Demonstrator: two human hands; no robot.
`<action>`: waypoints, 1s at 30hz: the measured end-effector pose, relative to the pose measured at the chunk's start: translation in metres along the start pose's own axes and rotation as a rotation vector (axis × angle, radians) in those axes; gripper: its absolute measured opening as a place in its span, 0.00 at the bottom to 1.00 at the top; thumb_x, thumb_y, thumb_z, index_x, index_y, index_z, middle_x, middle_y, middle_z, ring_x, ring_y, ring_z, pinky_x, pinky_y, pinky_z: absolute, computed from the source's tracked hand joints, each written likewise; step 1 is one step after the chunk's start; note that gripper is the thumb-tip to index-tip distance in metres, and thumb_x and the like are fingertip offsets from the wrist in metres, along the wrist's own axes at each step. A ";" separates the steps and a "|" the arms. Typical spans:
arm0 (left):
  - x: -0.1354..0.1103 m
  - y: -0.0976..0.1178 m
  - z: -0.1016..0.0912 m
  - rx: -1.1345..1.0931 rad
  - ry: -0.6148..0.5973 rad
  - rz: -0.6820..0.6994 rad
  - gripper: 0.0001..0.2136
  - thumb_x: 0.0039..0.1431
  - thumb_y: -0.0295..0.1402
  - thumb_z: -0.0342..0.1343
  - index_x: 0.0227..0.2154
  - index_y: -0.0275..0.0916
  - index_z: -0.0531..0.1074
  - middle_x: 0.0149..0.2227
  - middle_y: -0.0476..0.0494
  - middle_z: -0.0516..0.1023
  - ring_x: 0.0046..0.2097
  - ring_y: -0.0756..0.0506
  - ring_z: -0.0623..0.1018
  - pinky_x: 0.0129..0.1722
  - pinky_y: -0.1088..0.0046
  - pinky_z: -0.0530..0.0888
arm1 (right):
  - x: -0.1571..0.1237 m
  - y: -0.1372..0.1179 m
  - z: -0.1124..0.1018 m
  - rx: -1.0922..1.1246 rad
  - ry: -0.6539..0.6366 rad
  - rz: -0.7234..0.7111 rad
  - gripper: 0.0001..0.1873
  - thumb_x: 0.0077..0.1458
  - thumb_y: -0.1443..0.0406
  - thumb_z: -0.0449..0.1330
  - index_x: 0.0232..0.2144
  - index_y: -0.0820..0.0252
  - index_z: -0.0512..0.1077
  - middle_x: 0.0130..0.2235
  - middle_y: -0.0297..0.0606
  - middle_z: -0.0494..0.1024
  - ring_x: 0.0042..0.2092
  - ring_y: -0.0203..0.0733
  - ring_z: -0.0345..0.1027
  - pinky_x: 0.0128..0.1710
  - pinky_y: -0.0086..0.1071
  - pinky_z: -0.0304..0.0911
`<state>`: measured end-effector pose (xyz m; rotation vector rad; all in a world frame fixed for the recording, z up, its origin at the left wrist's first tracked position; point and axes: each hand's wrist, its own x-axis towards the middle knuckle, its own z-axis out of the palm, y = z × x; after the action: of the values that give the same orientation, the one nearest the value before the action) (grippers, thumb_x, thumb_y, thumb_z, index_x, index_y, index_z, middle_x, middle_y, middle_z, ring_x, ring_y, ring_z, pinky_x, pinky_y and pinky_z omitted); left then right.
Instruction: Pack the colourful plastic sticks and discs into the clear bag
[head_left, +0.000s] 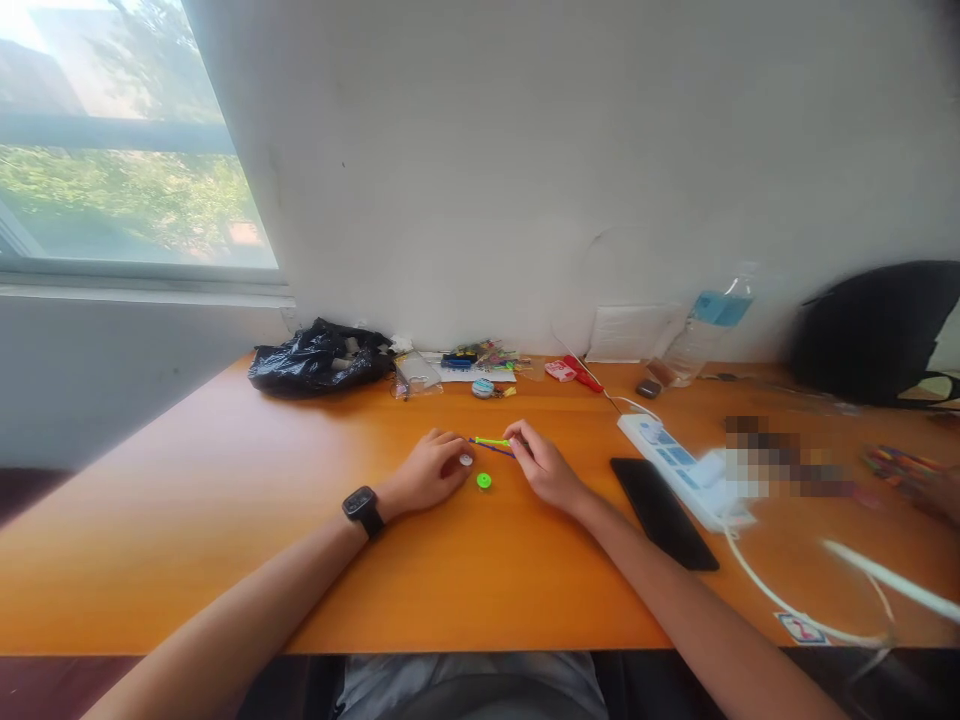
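My left hand, with a black watch on the wrist, rests on the orange table with fingers curled around a small white round piece. My right hand pinches the ends of two thin sticks, one yellow-green and one blue, that stretch between the two hands. A small green wheel lies on the table just below the sticks, touched by neither hand.
A black phone and a white power strip with its cable lie right of my right hand. A black plastic bag, small colourful parts, a water bottle and a black bag line the wall.
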<state>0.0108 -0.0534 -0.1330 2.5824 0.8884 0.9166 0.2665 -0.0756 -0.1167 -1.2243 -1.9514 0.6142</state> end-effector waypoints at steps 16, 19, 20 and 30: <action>-0.001 0.020 -0.001 0.029 0.071 0.095 0.11 0.68 0.40 0.59 0.50 0.44 0.77 0.42 0.41 0.82 0.44 0.42 0.77 0.47 0.62 0.71 | -0.004 -0.002 0.013 0.582 -0.294 0.156 0.17 0.64 0.51 0.63 0.43 0.54 0.66 0.33 0.29 0.70 0.33 0.37 0.62 0.36 0.31 0.55; -0.002 0.017 0.004 0.038 0.037 0.135 0.08 0.71 0.35 0.55 0.46 0.43 0.79 0.40 0.42 0.82 0.41 0.44 0.77 0.44 0.65 0.71 | -0.005 -0.004 0.016 0.620 -0.306 0.142 0.17 0.63 0.50 0.64 0.42 0.55 0.66 0.33 0.30 0.72 0.33 0.37 0.64 0.37 0.32 0.57; -0.002 0.017 0.004 0.037 0.033 0.143 0.09 0.72 0.33 0.53 0.45 0.43 0.79 0.40 0.42 0.82 0.40 0.44 0.77 0.44 0.66 0.71 | -0.005 -0.004 0.016 0.611 -0.304 0.136 0.17 0.63 0.50 0.64 0.41 0.55 0.67 0.33 0.30 0.72 0.34 0.38 0.65 0.37 0.32 0.58; 0.000 0.020 0.000 0.037 -0.045 0.136 0.13 0.73 0.33 0.50 0.39 0.43 0.80 0.34 0.43 0.82 0.38 0.45 0.77 0.43 0.67 0.72 | -0.004 -0.001 0.014 0.123 -0.210 0.032 0.08 0.64 0.60 0.61 0.35 0.58 0.75 0.34 0.34 0.76 0.35 0.40 0.66 0.37 0.33 0.61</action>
<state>0.0198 -0.0693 -0.1244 2.7118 0.7318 0.8808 0.2555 -0.0796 -0.1259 -1.1554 -2.0343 0.8969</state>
